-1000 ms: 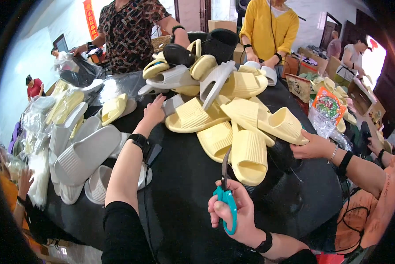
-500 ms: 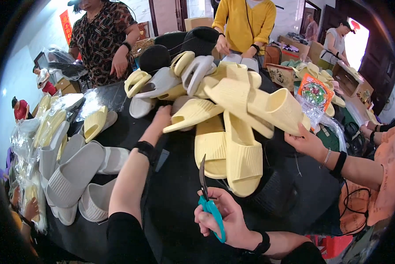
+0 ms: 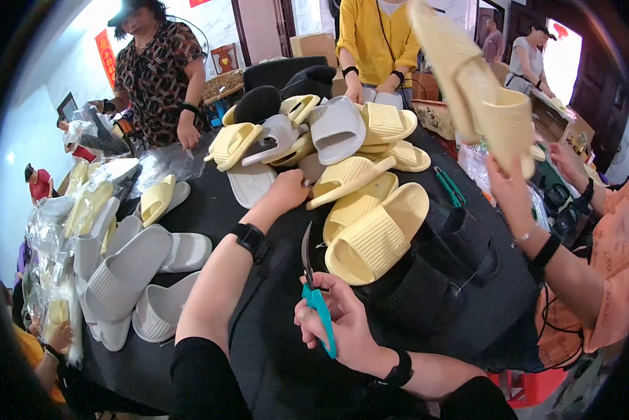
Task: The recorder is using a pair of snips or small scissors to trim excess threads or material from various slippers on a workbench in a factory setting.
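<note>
My right hand (image 3: 348,323) grips teal-handled scissors (image 3: 317,304), their dark, curved blades pointing up. Just beyond the blade tips lie a pair of ribbed yellow slippers (image 3: 367,245), one partly over the other. My left hand (image 3: 285,190) reaches to the near side of the slipper pile, its fingers curled at the left end of a tilted yellow slipper (image 3: 348,180); some fingertips are hidden. Beside that hand rests a grey slipper (image 3: 251,185). At the right, another person's hand (image 3: 512,196) holds up a pair of yellow slippers (image 3: 468,84), blurred.
Grey slippers (image 3: 129,273) and plastic-wrapped pairs (image 3: 48,238) crowd the left of the black table (image 3: 272,350). A teal cutter-like tool (image 3: 449,186) lies right of the pile. Black mesh material (image 3: 440,273) sits right of the near pair. Other people stand across the table.
The other person's hand has lifted the yellow pair up and away from the pile, uncovering the teal tool. My left hand and the tilted yellow slipper have shifted right. The near yellow pair now lies turned.
</note>
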`<state>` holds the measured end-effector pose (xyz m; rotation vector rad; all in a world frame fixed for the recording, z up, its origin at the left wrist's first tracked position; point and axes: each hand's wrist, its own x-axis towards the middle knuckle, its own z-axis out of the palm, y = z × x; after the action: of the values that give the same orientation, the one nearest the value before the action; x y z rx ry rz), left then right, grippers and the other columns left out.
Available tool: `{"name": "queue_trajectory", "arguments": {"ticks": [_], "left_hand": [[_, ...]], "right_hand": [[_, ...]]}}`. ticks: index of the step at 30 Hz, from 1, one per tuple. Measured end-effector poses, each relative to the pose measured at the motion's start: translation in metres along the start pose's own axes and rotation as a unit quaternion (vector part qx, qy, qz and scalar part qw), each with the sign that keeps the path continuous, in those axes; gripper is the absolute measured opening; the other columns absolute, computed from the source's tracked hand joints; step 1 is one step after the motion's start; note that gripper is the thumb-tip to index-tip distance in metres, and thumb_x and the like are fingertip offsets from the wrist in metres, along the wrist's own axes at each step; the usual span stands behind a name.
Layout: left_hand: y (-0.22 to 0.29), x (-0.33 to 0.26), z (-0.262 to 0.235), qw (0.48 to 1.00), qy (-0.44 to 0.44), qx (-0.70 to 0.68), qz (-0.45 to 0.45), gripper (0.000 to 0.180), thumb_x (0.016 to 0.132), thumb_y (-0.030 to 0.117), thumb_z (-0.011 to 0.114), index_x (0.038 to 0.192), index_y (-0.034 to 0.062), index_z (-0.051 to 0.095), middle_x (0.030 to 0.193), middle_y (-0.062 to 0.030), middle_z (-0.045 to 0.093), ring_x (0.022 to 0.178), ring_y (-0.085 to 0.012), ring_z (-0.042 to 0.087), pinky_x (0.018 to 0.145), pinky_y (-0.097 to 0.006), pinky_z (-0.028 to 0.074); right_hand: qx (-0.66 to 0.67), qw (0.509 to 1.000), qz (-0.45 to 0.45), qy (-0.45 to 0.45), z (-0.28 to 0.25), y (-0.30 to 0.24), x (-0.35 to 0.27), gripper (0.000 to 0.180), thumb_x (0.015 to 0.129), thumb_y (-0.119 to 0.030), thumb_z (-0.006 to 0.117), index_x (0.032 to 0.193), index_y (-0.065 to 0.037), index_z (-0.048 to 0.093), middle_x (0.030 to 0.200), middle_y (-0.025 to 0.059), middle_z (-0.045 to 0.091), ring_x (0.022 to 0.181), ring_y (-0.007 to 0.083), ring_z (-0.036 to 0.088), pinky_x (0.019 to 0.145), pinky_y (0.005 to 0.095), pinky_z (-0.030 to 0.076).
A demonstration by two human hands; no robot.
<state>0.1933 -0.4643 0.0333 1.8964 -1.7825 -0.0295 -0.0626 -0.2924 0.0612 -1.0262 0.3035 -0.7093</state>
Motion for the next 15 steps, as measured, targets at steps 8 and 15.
{"name": "queue_trajectory", "arguments": {"ticks": [8,15], "left_hand": [[0.037,-0.013,-0.092,0.993,0.092,-0.071,-0.027,0.018,0.073,0.020,0.064,0.078,0.0035,0.068,0.076,-0.0169,0.066,0.070,-0.0304,0.065,0.066,-0.039,0.051],[0.099,-0.028,-0.186,0.968,0.244,0.041,0.046,0.020,0.083,0.016,0.058,0.086,-0.0022,0.065,0.068,-0.0093,0.062,0.061,-0.0153,0.058,0.057,-0.030,0.046]], "right_hand": [[-0.025,0.999,-0.017,0.022,0.000,0.001,-0.002,0.044,0.087,-0.011,0.062,0.122,-0.002,0.038,0.074,0.0017,0.053,0.055,0.0057,0.052,0.045,0.0190,0.043],[-0.016,0.998,-0.067,0.000,0.000,0.002,-0.001,0.045,0.087,-0.012,0.062,0.123,-0.002,0.038,0.074,0.0022,0.053,0.054,0.0069,0.052,0.044,0.0205,0.042]]}}
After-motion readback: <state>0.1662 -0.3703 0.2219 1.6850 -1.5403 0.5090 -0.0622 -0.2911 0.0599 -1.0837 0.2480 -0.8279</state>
